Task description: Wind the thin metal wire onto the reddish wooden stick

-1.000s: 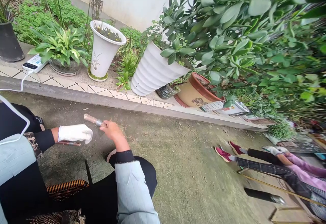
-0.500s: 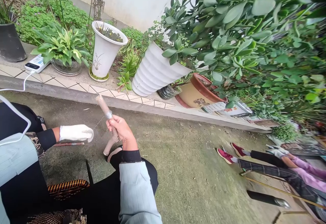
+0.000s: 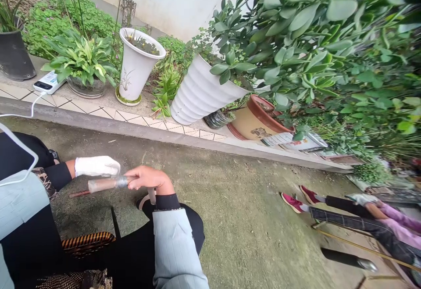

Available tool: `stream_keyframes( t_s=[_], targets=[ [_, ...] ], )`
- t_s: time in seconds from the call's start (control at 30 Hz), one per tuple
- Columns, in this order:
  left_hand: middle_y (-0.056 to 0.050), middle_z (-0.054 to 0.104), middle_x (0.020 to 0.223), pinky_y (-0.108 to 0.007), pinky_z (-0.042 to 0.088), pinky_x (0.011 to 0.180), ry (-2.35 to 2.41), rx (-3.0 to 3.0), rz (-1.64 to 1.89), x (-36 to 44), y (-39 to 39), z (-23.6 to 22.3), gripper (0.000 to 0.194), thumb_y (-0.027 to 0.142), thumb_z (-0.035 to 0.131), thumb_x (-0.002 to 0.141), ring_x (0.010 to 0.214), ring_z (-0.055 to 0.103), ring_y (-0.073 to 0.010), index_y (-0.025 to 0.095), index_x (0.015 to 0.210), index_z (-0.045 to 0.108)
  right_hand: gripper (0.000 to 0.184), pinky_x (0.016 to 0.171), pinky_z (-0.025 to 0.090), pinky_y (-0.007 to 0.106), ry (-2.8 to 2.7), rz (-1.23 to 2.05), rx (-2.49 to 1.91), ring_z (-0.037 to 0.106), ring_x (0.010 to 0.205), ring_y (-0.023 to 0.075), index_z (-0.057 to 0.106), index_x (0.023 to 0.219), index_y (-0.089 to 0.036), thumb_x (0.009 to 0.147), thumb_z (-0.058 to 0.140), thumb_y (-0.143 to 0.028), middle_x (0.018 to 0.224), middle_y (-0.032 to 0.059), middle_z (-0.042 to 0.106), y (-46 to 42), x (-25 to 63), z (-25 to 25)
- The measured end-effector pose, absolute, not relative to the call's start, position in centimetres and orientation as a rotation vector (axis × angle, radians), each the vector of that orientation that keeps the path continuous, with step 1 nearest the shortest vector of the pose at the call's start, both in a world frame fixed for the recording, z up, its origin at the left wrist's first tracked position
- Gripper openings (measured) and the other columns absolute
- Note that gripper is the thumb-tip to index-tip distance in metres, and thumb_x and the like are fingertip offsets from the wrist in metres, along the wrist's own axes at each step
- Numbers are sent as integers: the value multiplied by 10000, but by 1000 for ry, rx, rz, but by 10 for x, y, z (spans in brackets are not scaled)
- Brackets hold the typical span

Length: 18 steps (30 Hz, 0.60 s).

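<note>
My right hand [image 3: 148, 178], bare, is closed around a pale, peeled wooden stick [image 3: 101, 185] that points left. Silvery wire [image 3: 121, 182] is wound in a band round the stick just beyond my fingers. Another pale length of wood shows below my wrist. My left hand [image 3: 98, 166], in a white glove, is closed with its fingertips just above the band, pinching the wire's loose end, which is hard to see now. A thin reddish-brown stick [image 3: 79, 194] sticks out below the glove; how it is held is hidden.
A tiled ledge [image 3: 112, 112] carries several potted plants, including a white pot [image 3: 136, 69] and a ribbed pot [image 3: 204, 91]. A power bank [image 3: 49, 83] with a white cable lies there. A person in red shoes [image 3: 291, 202] sits at right, near a black cylinder [image 3: 345, 259].
The stick in my right hand has swung from level to upright, then down to point left again. My right hand is slightly lower, and the glove is nearer the wire band.
</note>
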<state>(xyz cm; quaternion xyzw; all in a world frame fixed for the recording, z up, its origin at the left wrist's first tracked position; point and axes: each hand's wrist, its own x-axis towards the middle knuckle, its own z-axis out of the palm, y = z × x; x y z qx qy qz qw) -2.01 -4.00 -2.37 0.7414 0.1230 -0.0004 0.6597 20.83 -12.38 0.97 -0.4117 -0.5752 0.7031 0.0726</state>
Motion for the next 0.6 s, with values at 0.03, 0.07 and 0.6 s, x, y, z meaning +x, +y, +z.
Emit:
stream_keyframes(
  t_s=[0.03, 0.07, 0.6],
  targets=[
    [-4, 520, 663, -203, 352, 559, 294, 1654, 4, -20, -41, -28, 354, 441, 499, 892, 593, 410, -108, 111, 783, 569, 340, 597, 408, 219, -1621, 2039, -1188, 501, 617, 89, 642, 926, -144, 682, 723, -367, 725, -15, 577, -124, 211, 13],
    [-4, 516, 657, -205, 349, 542, 312, 1637, -6, -20, -43, -32, 380, 472, 484, 894, 578, 408, -110, 112, 819, 580, 348, 592, 404, 219, -1518, 1943, -1169, 487, 603, 83, 633, 913, -136, 679, 726, -376, 722, -14, 571, -124, 214, 15],
    [5, 511, 625, -205, 335, 565, 348, 1751, 65, -18, -35, -25, 401, 471, 499, 875, 578, 410, -108, 139, 650, 504, 256, 588, 394, 222, -1956, 2082, -1446, 517, 604, 99, 665, 923, -164, 718, 697, -314, 704, -15, 600, -121, 206, 4]
  ],
)
